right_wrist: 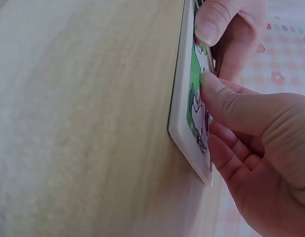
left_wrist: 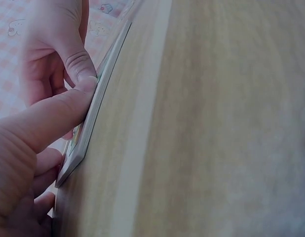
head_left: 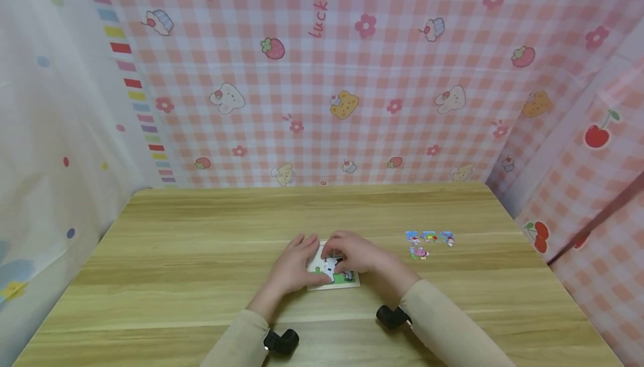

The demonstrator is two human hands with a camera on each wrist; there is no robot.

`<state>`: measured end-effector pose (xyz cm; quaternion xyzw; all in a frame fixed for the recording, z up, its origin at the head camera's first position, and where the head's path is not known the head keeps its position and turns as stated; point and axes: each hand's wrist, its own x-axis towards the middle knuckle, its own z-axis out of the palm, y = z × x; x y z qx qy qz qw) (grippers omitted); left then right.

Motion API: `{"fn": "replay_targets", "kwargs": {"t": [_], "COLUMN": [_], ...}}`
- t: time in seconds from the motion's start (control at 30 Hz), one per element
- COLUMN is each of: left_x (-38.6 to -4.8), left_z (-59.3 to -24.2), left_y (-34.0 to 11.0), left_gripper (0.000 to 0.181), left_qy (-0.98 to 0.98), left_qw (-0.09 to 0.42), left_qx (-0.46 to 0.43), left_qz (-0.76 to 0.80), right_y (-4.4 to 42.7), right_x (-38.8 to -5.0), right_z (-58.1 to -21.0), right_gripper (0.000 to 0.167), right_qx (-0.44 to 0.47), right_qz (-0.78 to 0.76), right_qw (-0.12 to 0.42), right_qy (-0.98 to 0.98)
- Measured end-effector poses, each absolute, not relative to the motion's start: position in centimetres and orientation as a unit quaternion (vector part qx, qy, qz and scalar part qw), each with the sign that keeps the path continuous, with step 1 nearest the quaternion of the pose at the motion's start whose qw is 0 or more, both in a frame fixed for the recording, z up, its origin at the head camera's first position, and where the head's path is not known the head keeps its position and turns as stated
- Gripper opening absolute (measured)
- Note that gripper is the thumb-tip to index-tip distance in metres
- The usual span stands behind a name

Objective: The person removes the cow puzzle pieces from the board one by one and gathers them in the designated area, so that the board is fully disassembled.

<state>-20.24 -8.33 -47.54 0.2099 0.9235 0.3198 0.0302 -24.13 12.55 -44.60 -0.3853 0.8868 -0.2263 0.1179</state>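
Note:
A small jigsaw puzzle board (head_left: 334, 286) with a pale rim and a green, black and white picture lies on the wooden table. My left hand (head_left: 293, 265) rests along its left side, with the thumb pressing on the lower part of the picture. From the right, my right hand (head_left: 358, 252) reaches over the board, and its thumb and curled fingers pinch a white-and-black puzzle piece (head_left: 330, 265) at the picture's middle. Both thumb tips come close together over the board (right_wrist: 179, 111) in the right wrist view. My fingers hide part of the piece.
Several loose, colourful puzzle pieces (head_left: 418, 253) lie to the right of the board, beyond my right forearm. A pink checked cloth (head_left: 322, 132) hangs behind the table (head_left: 201, 266), and more curtains stand at both sides.

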Motion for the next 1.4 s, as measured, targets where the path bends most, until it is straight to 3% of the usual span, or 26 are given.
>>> {"fn": "replay_targets", "kwargs": {"t": [0.47, 1.4], "left_x": [-20.3, -20.2], "left_z": [-47.7, -47.5], "left_y": [-8.4, -8.3], "left_gripper": [0.092, 0.091], "left_qy": [0.921, 0.925], "left_qw": [0.024, 0.029], "left_qx": [0.213, 0.211], "left_qz": [0.325, 0.315], "right_y": [12.2, 12.7], "right_x": [-23.5, -23.4], "right_z": [-44.5, -45.6], "right_gripper": [0.025, 0.018], "right_qx": [-0.349, -0.356], "right_qz": [-0.243, -0.335], "right_qw": [0.128, 0.076], "right_qy": [0.896, 0.869]}}
